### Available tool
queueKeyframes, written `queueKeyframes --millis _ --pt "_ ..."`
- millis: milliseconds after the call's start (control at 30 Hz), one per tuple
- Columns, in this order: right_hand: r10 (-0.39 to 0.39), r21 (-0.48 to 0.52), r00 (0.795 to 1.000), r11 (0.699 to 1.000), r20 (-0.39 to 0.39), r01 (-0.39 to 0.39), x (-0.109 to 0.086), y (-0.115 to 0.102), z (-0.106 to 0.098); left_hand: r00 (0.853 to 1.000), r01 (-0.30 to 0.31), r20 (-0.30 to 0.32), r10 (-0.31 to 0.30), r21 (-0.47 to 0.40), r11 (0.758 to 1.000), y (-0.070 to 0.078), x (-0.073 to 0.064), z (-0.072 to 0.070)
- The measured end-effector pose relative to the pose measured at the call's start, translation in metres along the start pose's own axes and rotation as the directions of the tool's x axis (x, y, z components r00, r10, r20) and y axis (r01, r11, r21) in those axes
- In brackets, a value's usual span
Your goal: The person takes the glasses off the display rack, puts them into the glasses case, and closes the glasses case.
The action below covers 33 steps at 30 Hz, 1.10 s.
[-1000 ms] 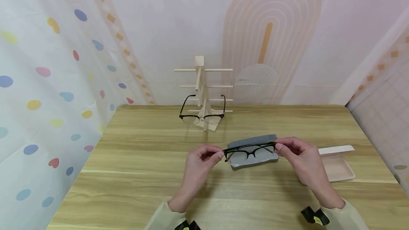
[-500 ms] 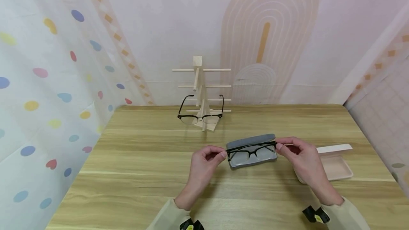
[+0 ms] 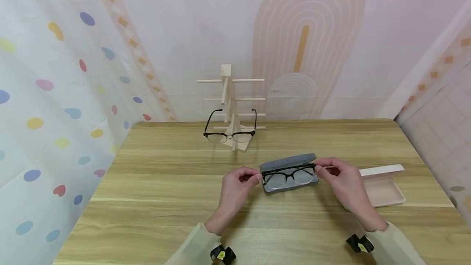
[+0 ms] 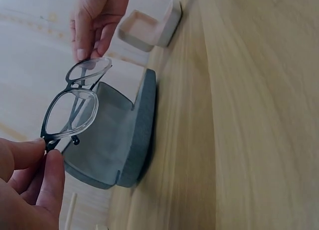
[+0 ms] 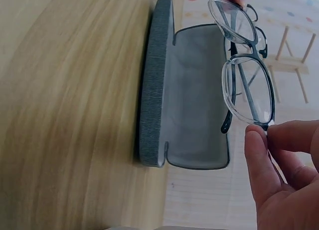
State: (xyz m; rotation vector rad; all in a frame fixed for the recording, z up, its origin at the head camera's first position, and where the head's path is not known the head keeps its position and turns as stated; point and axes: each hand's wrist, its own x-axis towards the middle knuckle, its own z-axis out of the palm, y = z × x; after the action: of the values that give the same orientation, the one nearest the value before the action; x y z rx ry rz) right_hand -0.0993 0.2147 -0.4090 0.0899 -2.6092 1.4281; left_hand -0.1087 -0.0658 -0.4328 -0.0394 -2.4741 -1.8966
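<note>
A pair of black-topped eyeglasses (image 3: 289,176) with clear lower rims is held level between both hands, its temples folded behind the lenses. My left hand (image 3: 236,191) pinches the left end of the frame with thumb and fingers. At the other end, my right hand (image 3: 345,184) pinches the opposite hinge corner. Directly beneath is an open grey glasses case (image 3: 287,162), its lid raised at the back. In the right wrist view the eyeglasses (image 5: 248,89) are apart from the grey lining of the case (image 5: 194,100).
Behind, a wooden display stand (image 3: 229,93) with pegs carries a second pair of eyeglasses (image 3: 229,135). An open pale pink case (image 3: 384,191) lies right of my right hand. Everything stands on a wood-grain table (image 3: 154,199) before a patterned curtain (image 3: 176,32).
Both hands have lowered the eyeglasses slightly and shifted them so they line up over the grey case. The left hand has moved a little to the right.
</note>
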Motion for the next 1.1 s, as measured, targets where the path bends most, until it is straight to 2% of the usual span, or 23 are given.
queueKeyframes --millis 233,467,633,833,1100 --pt "-0.003 0.017 1.000 1.000 -0.010 0.003 0.002 0.004 0.006 1.000 -0.007 0.013 0.007 0.056 0.998 -0.007 0.006 -0.001" --pt "0.012 0.021 1.000 1.000 -0.009 -0.012 0.003 0.010 0.010 0.999 -0.021 0.030 0.018 0.101 0.995 -0.008 0.010 0.000" --pt "0.023 0.001 1.000 1.000 -0.017 -0.023 0.004 0.013 0.013 0.999 -0.031 0.039 0.026 0.121 0.992 -0.009 0.012 0.001" --pt "0.041 -0.006 0.998 0.999 -0.045 -0.042 0.005 0.012 0.017 0.997 -0.075 0.040 0.069 0.156 0.985 -0.013 0.016 0.003" --pt "0.004 -0.081 0.998 0.997 -0.065 -0.010 0.003 0.013 0.023 0.998 -0.058 0.036 0.053 0.171 0.984 -0.017 0.018 0.006"
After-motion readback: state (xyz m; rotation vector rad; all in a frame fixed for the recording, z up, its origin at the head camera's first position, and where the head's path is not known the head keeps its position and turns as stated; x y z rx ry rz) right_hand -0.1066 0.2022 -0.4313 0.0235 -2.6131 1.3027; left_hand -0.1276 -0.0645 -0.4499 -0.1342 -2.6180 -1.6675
